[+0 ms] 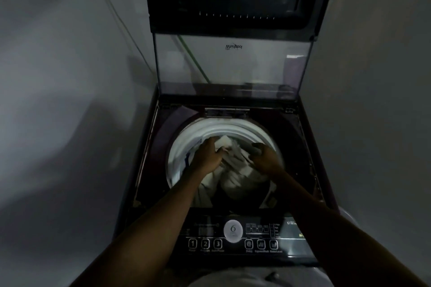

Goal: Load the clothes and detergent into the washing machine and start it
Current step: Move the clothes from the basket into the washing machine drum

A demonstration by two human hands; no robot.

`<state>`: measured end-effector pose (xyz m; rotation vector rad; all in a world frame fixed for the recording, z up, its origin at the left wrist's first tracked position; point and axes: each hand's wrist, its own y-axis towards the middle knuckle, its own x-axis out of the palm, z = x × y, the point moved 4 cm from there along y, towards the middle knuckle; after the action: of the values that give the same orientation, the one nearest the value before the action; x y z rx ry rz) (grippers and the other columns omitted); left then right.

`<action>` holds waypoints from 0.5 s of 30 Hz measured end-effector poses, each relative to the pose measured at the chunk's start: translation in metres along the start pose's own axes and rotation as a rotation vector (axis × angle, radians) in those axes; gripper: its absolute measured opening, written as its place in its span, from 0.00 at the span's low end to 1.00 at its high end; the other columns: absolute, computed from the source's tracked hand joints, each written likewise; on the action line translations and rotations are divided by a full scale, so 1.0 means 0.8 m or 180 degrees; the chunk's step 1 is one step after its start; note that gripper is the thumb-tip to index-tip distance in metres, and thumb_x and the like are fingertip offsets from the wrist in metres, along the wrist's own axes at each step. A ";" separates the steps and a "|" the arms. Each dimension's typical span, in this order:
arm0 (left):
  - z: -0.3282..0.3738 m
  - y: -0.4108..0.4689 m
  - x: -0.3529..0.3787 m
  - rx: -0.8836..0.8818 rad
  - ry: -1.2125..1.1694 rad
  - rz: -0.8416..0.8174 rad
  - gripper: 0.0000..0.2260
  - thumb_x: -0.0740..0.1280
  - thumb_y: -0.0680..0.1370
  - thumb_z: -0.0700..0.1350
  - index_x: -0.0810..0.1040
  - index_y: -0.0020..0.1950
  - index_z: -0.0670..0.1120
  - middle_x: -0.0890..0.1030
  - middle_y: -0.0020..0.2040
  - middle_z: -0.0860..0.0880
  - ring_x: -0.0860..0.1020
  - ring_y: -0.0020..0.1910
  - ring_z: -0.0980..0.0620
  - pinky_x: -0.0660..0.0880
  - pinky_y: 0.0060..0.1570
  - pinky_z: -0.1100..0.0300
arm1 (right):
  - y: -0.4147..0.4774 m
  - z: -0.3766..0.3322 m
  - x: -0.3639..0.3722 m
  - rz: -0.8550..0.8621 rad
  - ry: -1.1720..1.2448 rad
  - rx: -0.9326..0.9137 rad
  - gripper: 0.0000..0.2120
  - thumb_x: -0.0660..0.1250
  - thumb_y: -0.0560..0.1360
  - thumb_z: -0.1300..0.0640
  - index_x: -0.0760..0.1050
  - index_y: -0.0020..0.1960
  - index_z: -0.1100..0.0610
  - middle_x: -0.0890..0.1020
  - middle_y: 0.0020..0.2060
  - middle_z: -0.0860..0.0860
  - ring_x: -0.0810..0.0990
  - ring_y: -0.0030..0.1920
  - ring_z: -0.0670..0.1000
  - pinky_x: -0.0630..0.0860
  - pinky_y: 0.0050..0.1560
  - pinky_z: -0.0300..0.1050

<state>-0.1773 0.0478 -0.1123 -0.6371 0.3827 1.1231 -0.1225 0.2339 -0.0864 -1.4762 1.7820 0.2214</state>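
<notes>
Lid (233,65) stands upright at back, barring reach from behind. Drum mouth (224,127) open from above. Clothes (235,170) and both forearms fill its middle; free strip along far white rim. Walls (58,77) close on either side.

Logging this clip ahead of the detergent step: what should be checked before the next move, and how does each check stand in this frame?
1. Washing machine lid raised: ok.
2. White clothes inside the drum: ok.
3. Left hand and right hand clear of the drum: not ok, both are on the clothes.
4. Either hand gripping cloth: cannot tell, blurred.
5. Detergent at hand: cannot tell, none in view.
6. Control panel powered on: cannot tell, the picture is too dim.
</notes>
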 end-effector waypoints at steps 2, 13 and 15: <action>0.008 -0.003 0.005 0.0013 0.0089 -0.0033 0.25 0.62 0.82 0.47 0.59 0.78 0.46 0.65 0.76 0.47 0.68 0.72 0.45 0.68 0.57 0.61 | -0.004 0.004 -0.011 0.0157 -0.0048 -0.0007 0.16 0.67 0.73 0.61 0.77 0.61 0.59 0.82 0.55 0.60 0.80 0.54 0.61 0.78 0.54 0.56; 0.138 -0.057 0.082 0.0758 0.0316 0.0129 0.19 0.62 0.82 0.45 0.67 0.73 0.46 0.70 0.72 0.45 0.75 0.63 0.43 0.74 0.60 0.49 | -0.055 0.047 -0.125 0.0723 -0.0001 -0.0496 0.16 0.66 0.73 0.61 0.78 0.60 0.58 0.81 0.58 0.56 0.79 0.59 0.56 0.73 0.56 0.44; 0.166 -0.070 0.109 0.0796 0.0097 0.0230 0.18 0.62 0.82 0.44 0.69 0.72 0.46 0.73 0.69 0.45 0.76 0.61 0.43 0.74 0.59 0.49 | -0.071 0.068 -0.155 0.0860 0.0113 -0.0551 0.14 0.66 0.73 0.61 0.79 0.58 0.58 0.82 0.56 0.56 0.79 0.57 0.56 0.72 0.53 0.41</action>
<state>-0.0952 0.1797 -0.0464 -0.4230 0.5663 1.1133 -0.0466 0.3413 -0.0212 -1.3586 2.0322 0.4999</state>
